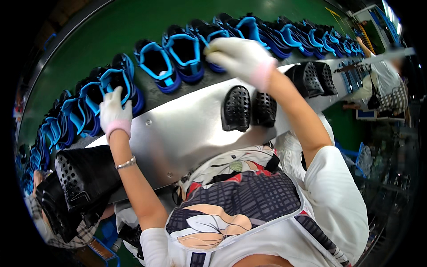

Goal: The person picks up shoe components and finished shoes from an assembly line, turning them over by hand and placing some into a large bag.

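Note:
Both my hands wear white gloves with pink cuffs. My left hand has its fingers stretched and apart, at the heel of a black sneaker with bright blue lining. Whether it presses on the shoe is hard to see. Motion smears my right hand, raised beside the collar of another sneaker. Its fingers point left, and I cannot make out anything in them. Two more sneakers stand between my hands, one on the left with a small white round thing inside, the other on its right.
Many like sneakers line the green surface both ways. Nearer me runs a metal ledge. Black perforated rounded pieces lie on it: a pair in the middle, more at right, larger ones at left. Another person is at far right.

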A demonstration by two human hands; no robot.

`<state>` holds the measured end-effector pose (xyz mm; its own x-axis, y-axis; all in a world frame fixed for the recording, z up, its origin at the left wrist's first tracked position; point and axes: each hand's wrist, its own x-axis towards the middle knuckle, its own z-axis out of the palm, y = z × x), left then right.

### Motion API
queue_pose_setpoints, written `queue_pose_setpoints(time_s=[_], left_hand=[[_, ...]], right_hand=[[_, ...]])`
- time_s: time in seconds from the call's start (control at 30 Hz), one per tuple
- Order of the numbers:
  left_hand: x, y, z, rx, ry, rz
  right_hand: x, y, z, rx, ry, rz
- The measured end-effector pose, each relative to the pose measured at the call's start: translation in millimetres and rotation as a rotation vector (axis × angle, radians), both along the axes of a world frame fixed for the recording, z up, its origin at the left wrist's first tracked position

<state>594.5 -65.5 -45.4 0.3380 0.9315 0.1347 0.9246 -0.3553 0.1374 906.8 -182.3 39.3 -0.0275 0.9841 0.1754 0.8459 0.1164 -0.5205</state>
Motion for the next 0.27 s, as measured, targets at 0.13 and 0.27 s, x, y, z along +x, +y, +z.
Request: queue_pose_setpoints(time_s=[0.13,0.27], left_hand=[[40,-33,16,0.111,-0.339,-0.235],[86,-36,-10,-0.251,-0.347,-0.114]], right_hand=[[59,-106,-6,-0.007,-0.014,-0.366],[65,-177,-35,-0.125,-0.040,-0.373]])
